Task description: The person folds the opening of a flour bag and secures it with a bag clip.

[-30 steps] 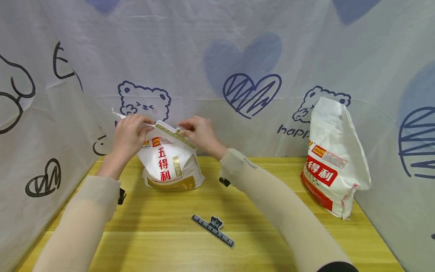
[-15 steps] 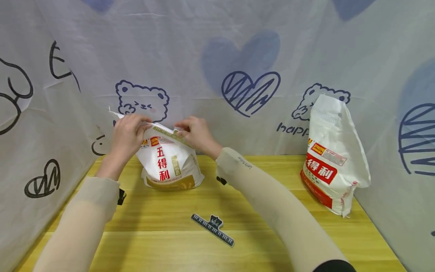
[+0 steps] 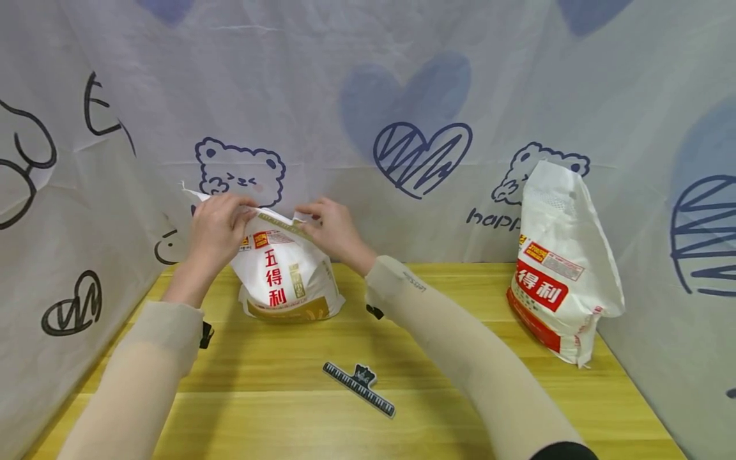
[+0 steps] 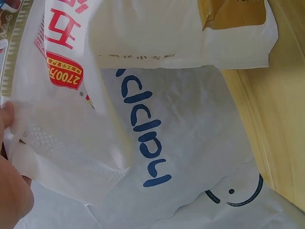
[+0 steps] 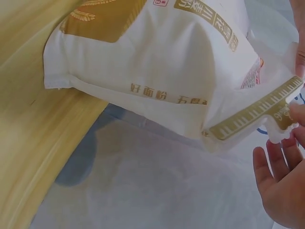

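A white flour bag (image 3: 284, 275) with red characters and a gold band stands at the back left of the table, its top drawn together. Along that top lies a gold sealing clip (image 5: 257, 110) with a ruler-like pattern and a white edge. My right hand (image 3: 335, 231) pinches the clip's handle between thumb and fingers, the other fingers loosely bent in the right wrist view. My left hand (image 3: 215, 225) pinches the bag's top edge beside the clip's left end; a pointed corner of the bag sticks out beyond it.
A black-and-white sealing clip (image 3: 359, 388) lies on the wooden table (image 3: 276, 421) in front of the bag. At the right stands a second flour bag (image 3: 566, 255) with red print, its top upright. Printed cloth (image 3: 322, 57) walls the back and sides.
The gold clip has tipped slightly, so less of its white back edge shows above the bag in the head view. Both hands keep their hold, the right shifting very little.
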`<move>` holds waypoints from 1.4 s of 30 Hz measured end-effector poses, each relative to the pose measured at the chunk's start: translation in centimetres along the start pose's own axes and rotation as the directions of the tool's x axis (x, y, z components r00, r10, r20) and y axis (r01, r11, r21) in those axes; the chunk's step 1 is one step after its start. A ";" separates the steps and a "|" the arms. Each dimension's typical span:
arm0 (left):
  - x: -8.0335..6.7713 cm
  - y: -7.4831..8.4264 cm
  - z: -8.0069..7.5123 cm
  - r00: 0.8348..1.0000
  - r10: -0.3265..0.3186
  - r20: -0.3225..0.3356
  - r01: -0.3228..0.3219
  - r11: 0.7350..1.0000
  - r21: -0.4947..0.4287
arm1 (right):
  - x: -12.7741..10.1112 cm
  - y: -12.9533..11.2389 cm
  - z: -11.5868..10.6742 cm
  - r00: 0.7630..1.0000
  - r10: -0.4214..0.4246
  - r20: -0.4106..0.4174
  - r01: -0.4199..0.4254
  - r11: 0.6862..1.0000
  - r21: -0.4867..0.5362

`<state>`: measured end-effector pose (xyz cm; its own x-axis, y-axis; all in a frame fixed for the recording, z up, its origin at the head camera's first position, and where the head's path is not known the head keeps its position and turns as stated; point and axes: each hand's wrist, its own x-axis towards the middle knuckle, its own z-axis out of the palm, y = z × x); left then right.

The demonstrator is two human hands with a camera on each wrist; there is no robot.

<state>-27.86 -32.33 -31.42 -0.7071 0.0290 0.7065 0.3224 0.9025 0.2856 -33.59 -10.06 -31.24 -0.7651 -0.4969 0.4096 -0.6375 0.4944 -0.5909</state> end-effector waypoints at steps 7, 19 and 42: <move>-0.3 0.5 0.0 1.000 0.001 -0.007 -0.001 0.999 0.035 | -0.8 0.9 -0.2 0.999 -0.037 0.017 0.035 0.995 0.088; -2.0 2.4 0.9 1.000 -0.017 -0.016 0.016 1.000 -0.017 | -3.5 2.2 -1.0 0.999 -0.029 -0.036 0.039 0.948 0.316; -4.6 7.2 4.7 0.973 -0.078 -0.215 0.025 0.971 -0.236 | -11.0 5.0 -3.6 0.948 0.045 -0.315 0.125 0.856 0.501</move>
<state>-25.23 -23.91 -35.67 -0.5781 -0.1344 0.8048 0.4436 0.7761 0.4482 -28.69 0.40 -36.17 -0.7829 -0.2244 0.5803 -0.5961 0.0034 -0.8029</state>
